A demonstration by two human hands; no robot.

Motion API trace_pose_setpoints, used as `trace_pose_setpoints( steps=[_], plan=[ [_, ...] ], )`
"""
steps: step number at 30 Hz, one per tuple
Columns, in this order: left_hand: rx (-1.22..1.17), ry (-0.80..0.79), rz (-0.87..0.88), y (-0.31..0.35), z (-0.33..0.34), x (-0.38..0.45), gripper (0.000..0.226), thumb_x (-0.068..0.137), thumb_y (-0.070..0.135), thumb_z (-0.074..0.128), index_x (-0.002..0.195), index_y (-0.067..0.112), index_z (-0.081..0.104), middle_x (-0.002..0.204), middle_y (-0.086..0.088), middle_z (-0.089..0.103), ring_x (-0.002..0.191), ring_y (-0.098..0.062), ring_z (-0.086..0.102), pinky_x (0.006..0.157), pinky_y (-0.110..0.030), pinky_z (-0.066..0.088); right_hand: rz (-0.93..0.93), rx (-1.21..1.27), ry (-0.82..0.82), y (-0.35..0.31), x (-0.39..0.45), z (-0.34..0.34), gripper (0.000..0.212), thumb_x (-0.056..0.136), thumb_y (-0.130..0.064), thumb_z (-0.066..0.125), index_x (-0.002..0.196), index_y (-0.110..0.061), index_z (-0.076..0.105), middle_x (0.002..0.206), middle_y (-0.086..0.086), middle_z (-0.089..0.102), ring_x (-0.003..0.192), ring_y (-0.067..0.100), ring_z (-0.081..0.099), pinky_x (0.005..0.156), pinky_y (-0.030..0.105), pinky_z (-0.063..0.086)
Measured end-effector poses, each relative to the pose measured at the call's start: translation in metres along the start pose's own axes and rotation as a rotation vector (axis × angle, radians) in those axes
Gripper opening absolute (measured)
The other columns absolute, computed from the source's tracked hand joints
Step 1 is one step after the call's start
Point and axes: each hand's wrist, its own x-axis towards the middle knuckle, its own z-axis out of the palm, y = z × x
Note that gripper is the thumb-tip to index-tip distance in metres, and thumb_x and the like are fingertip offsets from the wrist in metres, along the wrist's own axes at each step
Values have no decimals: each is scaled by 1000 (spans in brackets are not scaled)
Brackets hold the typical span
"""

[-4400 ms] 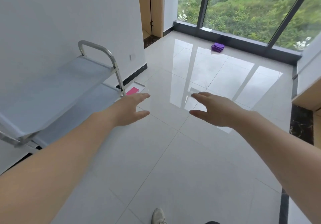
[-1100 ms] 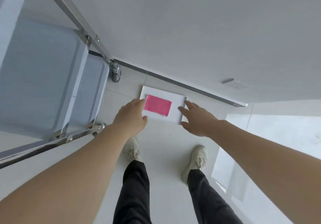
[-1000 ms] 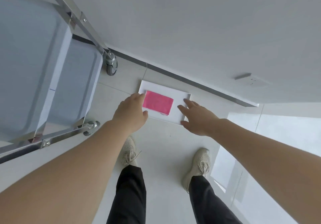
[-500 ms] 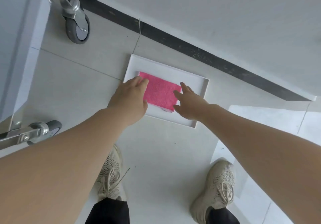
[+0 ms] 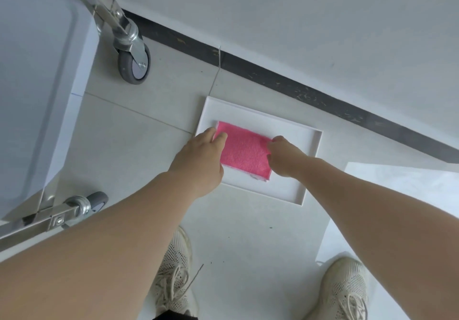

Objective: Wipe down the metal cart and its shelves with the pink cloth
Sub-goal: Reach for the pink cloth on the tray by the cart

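Head view, looking steeply down at a tiled floor (image 5: 139,150) beside a pale wall (image 5: 298,21) with a dark skirting strip (image 5: 285,83). A shallow white tray (image 5: 293,131) lies flat on the floor near the skirting, and a folded pink cloth (image 5: 244,152) lies in its left half.

Both bare arms reach down to the tray. Left hand (image 5: 198,160) is at the cloth's left edge; its fingers (image 5: 219,137) curl onto that edge and touch it, though whether they grip it I cannot tell. Right hand (image 5: 285,157) is at the cloth's right edge with its fingers bent under at the pink fabric; whether they pinch it is hidden by the knuckles.

Left of the tray stands the metal cart (image 5: 37,83), seen from above: a grey shelf with a rounded corner, steel posts, and two grey casters, one far (image 5: 134,65) and one near (image 5: 95,203). Tray and cart are apart, with bare tile between them.

Two pale mesh trainers stand on the floor at the near edge, left (image 5: 173,277) and right (image 5: 345,292).
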Motion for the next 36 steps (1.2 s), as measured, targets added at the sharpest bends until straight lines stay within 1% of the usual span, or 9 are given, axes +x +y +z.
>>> trace_pose_setpoints(
  steps=[6, 10, 16, 19, 21, 25, 28, 32, 36],
  plan=[
    [7, 19, 12, 2, -6, 5, 64, 90, 18, 47, 146, 19, 18, 153, -1, 16, 136, -22, 24, 105, -32, 28, 43, 38, 122, -5, 10, 5, 41, 87, -4, 47, 126, -16, 47, 114, 10, 54, 106, 30, 51, 82, 39, 47],
    [34, 1, 1, -2, -8, 1, 61, 90, 17, 46, 146, 19, 20, 149, -1, 24, 134, -23, 27, 104, -32, 30, 126, 47, 141, -13, 13, 6, 27, 82, -2, 41, 104, -11, 55, 94, 8, 60, 88, 29, 56, 66, 31, 41],
    [35, 19, -38, 5, -49, -27, 52, 89, 18, 49, 138, 17, 31, 137, 0, 38, 125, -22, 37, 95, -33, 37, -110, 189, 147, -31, -49, -39, 26, 87, -12, 42, 96, -14, 66, 91, -1, 61, 85, 22, 56, 70, 29, 45],
    [-22, 34, -49, 30, -98, -58, 59, 89, 21, 49, 143, 19, 25, 141, 2, 35, 127, -20, 37, 97, -33, 37, -135, 289, 75, -45, -115, -96, 29, 79, -9, 39, 82, -25, 63, 74, -13, 62, 65, 11, 54, 57, 22, 44],
    [-58, 44, -38, 52, -140, -85, 61, 88, 22, 50, 143, 20, 24, 143, 2, 33, 128, -20, 36, 99, -33, 37, -152, 382, 60, -57, -173, -141, 23, 83, -14, 37, 75, -24, 57, 69, -13, 62, 57, 10, 48, 59, 22, 44],
    [-163, 109, -5, 113, -247, -152, 67, 87, 21, 54, 146, 20, 20, 149, 3, 27, 133, -17, 31, 104, -28, 30, -225, 271, 158, -90, -316, -243, 23, 85, -15, 37, 73, -31, 49, 69, -6, 55, 61, 15, 50, 59, 22, 40],
    [-220, 178, 79, 161, -338, -215, 70, 86, 18, 56, 146, 21, 21, 150, 4, 27, 136, -14, 29, 108, -26, 28, -284, 133, 254, -123, -431, -322, 20, 79, -16, 37, 79, -17, 57, 76, 2, 59, 73, 23, 58, 61, 28, 44],
    [-224, 269, 154, 203, -445, -304, 69, 84, 13, 55, 146, 21, 24, 150, 3, 28, 136, -15, 28, 109, -26, 27, -393, 59, 421, -167, -570, -405, 27, 78, -21, 37, 87, -16, 62, 83, 3, 59, 78, 22, 57, 69, 34, 47],
    [-155, 319, 233, 227, -513, -395, 59, 82, 17, 59, 136, 26, 38, 131, 3, 50, 120, -17, 47, 99, -31, 40, -504, -37, 608, -206, -686, -459, 27, 83, -7, 43, 97, -15, 64, 89, 4, 62, 85, 24, 56, 74, 35, 48]
  ],
)
